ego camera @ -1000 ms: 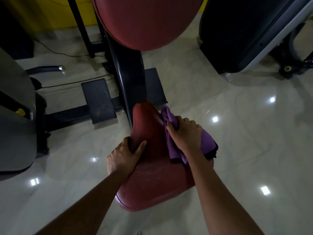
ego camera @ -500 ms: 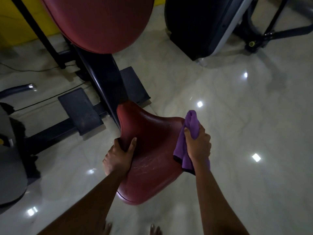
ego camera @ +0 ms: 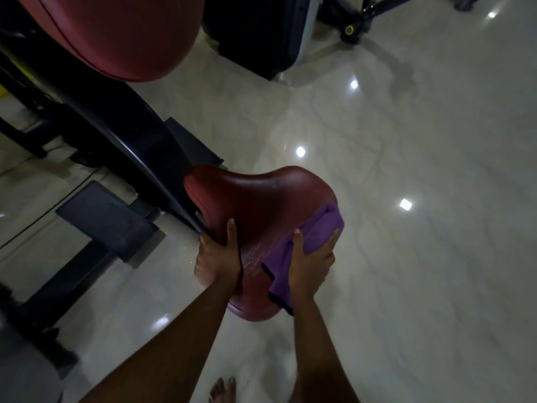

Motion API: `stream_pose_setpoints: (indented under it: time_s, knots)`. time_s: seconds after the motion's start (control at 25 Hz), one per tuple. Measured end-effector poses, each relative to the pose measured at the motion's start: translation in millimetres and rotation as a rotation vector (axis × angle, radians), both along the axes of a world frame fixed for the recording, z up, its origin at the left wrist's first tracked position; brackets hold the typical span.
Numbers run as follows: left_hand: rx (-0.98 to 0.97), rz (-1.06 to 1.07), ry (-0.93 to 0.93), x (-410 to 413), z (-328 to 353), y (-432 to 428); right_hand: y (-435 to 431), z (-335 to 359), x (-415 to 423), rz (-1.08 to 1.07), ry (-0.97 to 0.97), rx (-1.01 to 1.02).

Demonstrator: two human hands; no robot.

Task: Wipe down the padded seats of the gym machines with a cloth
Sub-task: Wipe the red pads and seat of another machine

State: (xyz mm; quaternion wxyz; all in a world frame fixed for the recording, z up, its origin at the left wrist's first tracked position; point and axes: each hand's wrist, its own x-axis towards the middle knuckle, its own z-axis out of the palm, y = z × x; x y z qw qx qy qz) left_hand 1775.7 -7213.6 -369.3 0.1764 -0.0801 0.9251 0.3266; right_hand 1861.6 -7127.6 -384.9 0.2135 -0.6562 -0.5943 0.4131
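Note:
A dark red padded seat (ego camera: 255,205) sits low on a black machine frame (ego camera: 128,129). My left hand (ego camera: 218,257) grips the seat's left edge, thumb on top. My right hand (ego camera: 312,263) presses a purple cloth (ego camera: 313,237) flat against the seat's right near side, fingers spread over it. The cloth's black-trimmed edge hangs over the seat's near rim. A larger red back pad (ego camera: 116,36) rises at the top left.
Black foot plates (ego camera: 107,216) and frame bars lie on the glossy pale floor (ego camera: 406,257) to the left. Another dark machine (ego camera: 261,33) stands at the top centre. A bare foot (ego camera: 222,389) shows at the bottom edge.
My right hand has slid the cloth from the seat's far right edge down toward the near right side and flattened on it. The left hand kept its grip. The view tilted right.

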Motion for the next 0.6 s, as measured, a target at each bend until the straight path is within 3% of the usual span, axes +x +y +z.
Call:
stream_pose_setpoints:
  time_s: [0.16,0.28,0.44,0.6]
  knots:
    - [0.036,-0.050,-0.032,1.3,-2.0,-6.9,-66.0,-2.0,5.6,0.063,-0.125,0.189]
    - [0.071,-0.059,-0.069,-3.8,-6.1,-11.5,-82.0,-3.7,10.4,0.236,-0.308,0.337]
    - [0.063,-0.092,-0.027,-2.9,-5.8,-13.7,-36.8,-4.5,5.1,0.475,-0.454,0.548]
    - [0.090,-0.077,0.053,-0.2,-8.9,-13.5,19.8,4.7,-34.9,0.600,-0.561,0.580]
